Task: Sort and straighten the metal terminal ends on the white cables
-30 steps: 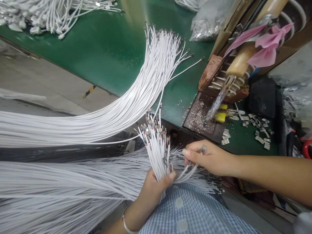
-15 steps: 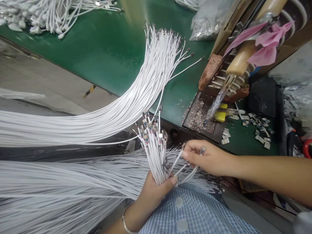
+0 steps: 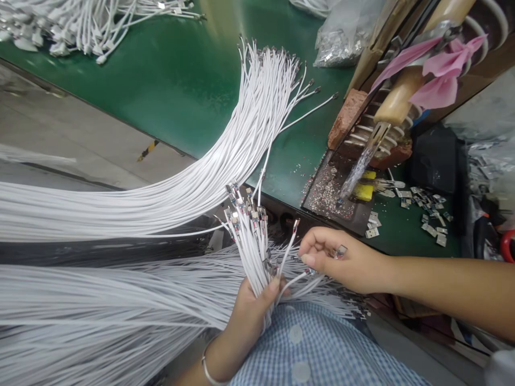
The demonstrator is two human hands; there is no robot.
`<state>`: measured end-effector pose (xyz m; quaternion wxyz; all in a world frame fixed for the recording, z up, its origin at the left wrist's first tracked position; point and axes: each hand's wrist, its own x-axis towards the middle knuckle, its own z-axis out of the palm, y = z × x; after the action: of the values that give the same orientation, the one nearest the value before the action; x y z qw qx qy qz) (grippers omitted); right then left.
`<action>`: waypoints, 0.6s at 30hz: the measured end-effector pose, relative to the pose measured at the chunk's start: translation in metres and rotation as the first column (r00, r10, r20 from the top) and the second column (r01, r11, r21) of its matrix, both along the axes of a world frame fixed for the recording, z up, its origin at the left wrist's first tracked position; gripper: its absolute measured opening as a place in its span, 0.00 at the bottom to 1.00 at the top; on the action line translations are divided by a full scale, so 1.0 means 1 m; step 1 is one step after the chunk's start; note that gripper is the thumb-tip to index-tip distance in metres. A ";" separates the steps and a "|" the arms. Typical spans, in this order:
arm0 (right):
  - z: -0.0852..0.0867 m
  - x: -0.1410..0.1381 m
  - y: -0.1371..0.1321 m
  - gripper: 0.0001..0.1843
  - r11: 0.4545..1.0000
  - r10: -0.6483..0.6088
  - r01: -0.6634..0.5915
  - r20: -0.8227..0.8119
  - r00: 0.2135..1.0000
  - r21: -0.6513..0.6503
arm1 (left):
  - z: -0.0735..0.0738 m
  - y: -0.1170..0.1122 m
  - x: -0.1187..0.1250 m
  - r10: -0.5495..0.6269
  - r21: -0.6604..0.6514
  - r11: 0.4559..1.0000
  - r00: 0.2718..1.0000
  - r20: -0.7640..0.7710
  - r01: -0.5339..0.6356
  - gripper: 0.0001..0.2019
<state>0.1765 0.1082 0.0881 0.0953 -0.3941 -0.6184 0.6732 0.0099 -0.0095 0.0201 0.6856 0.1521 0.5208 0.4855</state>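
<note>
White cable bundle (image 3: 251,252), clasped around its stems by the left grip (image 3: 255,305), with thumb across the near side; bare metal-tipped ends upright and fanned above the thumb, tilted slightly leftward. Single lone cable (image 3: 288,246) between the two hands, rising from the left grip, its tip just beside the right fingertips and apart from them. Right grip (image 3: 341,260) at the right of the bundle, apart from its upright ends: fingers curled inward around a silver connector (image 3: 341,251), showing above the thumb; tips of thumb and forefinger close to each other; further cables curving from the left grip to beneath the right. Beyond the hands, on the green bench (image 3: 169,102), a larger sheaf of cables (image 3: 245,128), curving in from the left, ends pointing away. Below it, at the left, a broad spread of loose cables (image 3: 120,300), passing behind the left grip. At the right, a wooden-handled tool (image 3: 396,96) with a pink ribbon (image 3: 444,72), above a speckled dark tray (image 3: 325,187); beside the tray, scattered metal connectors (image 3: 436,214).
</note>
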 end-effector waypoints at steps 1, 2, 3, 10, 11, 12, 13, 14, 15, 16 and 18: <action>-0.001 0.000 0.000 0.07 1.000 -0.004 0.004 -0.003 1.000 -0.025 | 0.000 0.000 0.000 -0.005 -0.010 1.000 1.000 0.002 0.005 0.14; -0.002 0.001 0.000 0.08 0.998 -0.011 0.010 -0.004 1.000 -0.056 | 0.000 0.000 0.000 -0.017 -0.014 1.000 1.000 -0.002 0.016 0.13; -0.003 0.001 0.000 0.10 0.996 -0.018 0.018 -0.003 1.000 -0.087 | 0.001 0.000 0.000 -0.034 -0.012 0.999 0.999 -0.012 0.034 0.13; -0.004 -0.001 0.001 0.13 0.998 -0.049 0.046 -0.052 0.997 -0.050 | 0.008 0.003 0.001 -0.141 0.016 0.990 0.987 -0.080 0.143 0.11; -0.003 -0.001 0.001 0.13 0.998 -0.051 0.050 -0.036 0.998 -0.034 | 0.007 0.002 0.001 -0.141 0.012 0.990 0.986 -0.083 0.143 0.11; -0.002 -0.001 0.002 0.14 0.999 -0.048 0.048 -0.016 0.999 -0.020 | 0.006 0.002 0.001 -0.137 0.005 0.990 0.987 -0.084 0.138 0.12; 0.000 -0.002 0.002 0.15 0.999 -0.040 0.040 0.006 0.999 -0.009 | 0.005 0.001 0.000 -0.126 0.000 0.992 0.988 -0.086 0.127 0.12; 0.002 -0.002 0.002 0.15 1.000 -0.025 0.025 0.025 0.999 -0.003 | 0.004 0.000 -0.001 -0.114 -0.002 0.993 0.989 -0.092 0.114 0.12; 0.004 -0.002 0.002 0.15 1.000 -0.007 0.007 0.039 0.999 0.001 | 0.003 0.000 -0.002 -0.103 0.002 0.995 0.990 -0.098 0.103 0.12; 0.006 -0.002 0.001 0.15 1.000 0.017 -0.017 0.050 0.999 0.003 | 0.002 0.000 -0.003 -0.094 0.011 0.995 0.990 -0.102 0.096 0.12; 0.011 -0.003 -0.001 0.14 0.998 0.061 -0.061 0.062 0.996 0.002 | 0.001 0.002 -0.005 -0.094 0.039 0.994 0.990 -0.108 0.099 0.12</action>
<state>0.1734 0.1072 0.0986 0.0563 -0.3955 -0.6343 0.6619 0.0054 -0.0074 0.0212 0.6762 0.2178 0.5375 0.4544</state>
